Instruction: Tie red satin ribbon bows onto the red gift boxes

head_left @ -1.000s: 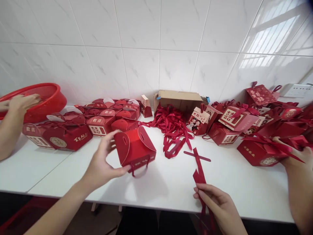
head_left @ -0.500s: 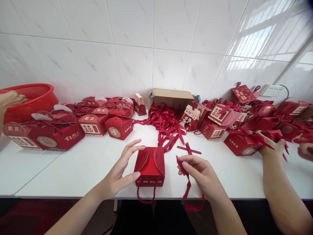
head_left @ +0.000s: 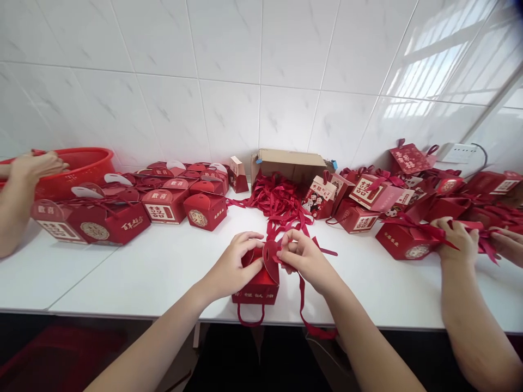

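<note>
A small red gift box [head_left: 256, 295] stands at the table's front edge, a cord handle hanging over the side facing me. My left hand [head_left: 236, 267] curls over its left top flap, thumb and fingers gripping the box. On the other side, my right hand [head_left: 304, 258] pinches a dark red ribbon [head_left: 303, 302] against the right flap, close to the slot in it. The ribbon's tail trails down past the table edge. Whether its end has gone through the slot cannot be made out.
Behind the box, a cardboard carton [head_left: 292, 158] spills red ribbons [head_left: 275, 198]. Finished-looking red boxes [head_left: 165, 204] line the left; more boxes [head_left: 359, 218] are heaped right. A co-worker's hand [head_left: 457, 242] handles a box at right; another person's hand [head_left: 38, 163] is by a red basin [head_left: 92, 169].
My right hand has brought the ribbon left to the box's right flap. My left hand has closed in over the left flap. The view has shifted slightly left.
</note>
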Motion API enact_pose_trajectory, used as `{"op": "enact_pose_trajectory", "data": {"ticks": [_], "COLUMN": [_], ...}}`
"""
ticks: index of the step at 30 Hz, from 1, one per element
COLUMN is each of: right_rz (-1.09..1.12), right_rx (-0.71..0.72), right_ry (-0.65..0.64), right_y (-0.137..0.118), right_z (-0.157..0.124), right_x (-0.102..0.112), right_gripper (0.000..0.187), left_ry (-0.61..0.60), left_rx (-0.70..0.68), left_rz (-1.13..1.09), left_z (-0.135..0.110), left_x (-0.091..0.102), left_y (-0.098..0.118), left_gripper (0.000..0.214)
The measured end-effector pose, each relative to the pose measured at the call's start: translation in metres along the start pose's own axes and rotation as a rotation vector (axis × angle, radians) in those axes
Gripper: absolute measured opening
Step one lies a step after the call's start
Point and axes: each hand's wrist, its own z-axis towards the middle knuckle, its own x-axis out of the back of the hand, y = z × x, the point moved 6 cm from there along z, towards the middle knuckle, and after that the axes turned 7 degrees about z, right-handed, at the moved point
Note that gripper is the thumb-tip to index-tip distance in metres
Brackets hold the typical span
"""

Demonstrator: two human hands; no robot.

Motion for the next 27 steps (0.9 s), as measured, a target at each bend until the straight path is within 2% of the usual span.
{"op": "enact_pose_trajectory", "data": {"ticks": [5, 11, 16, 18, 20, 22, 25, 27], "right_rz": [-0.015, -0.166, -0.525, -0.591, -0.571, -0.510, -0.421, -0.353], "right_rx": [0.040, 0.091, 0.323, 0.387, 0.387, 0.368, 0.410, 0.486], "right_ry": [-0.043, -0.057, 0.137, 0.078, -0.062, -0.146, -0.122, -0.030], "right_y": [0.003, 0.002, -0.021, -0.029, -0.033, -0.038, -0.057, -0.077], "right_z": [0.008, 0.008, 0.006, 0.009, 0.014, 0.017, 0.013, 0.001], "right_x": [-0.005, -0.009, 0.002, -0.003, -0.013, -0.020, -0.023, -0.019], "right_gripper": [0.019, 0.015, 0.025, 0.029, 0.028, 0.026, 0.023, 0.021], "left_ry": [0.012, 0.024, 0.060, 0.083, 0.127, 0.204, 0.317, 0.307], "left_rx": [-0.003, -0.014, -0.072, -0.135, -0.204, -0.243, -0.202, -0.136], "left_rz": [-0.024, -0.008, 0.072, 0.122, 0.175, 0.208, 0.161, 0.083], "left_z": [0.000, 0.005, 0.008, 0.010, 0.012, 0.012, 0.003, -0.008], "left_x": [0.000, 0.002, 0.015, 0.025, 0.038, 0.052, 0.067, 0.064], "left_y": [-0.001, 0.005, 0.014, 0.023, 0.034, 0.044, 0.045, 0.037], "left_gripper": [0.021, 0.013, 0.013, 0.013, 0.013, 0.012, 0.010, 0.019]}}
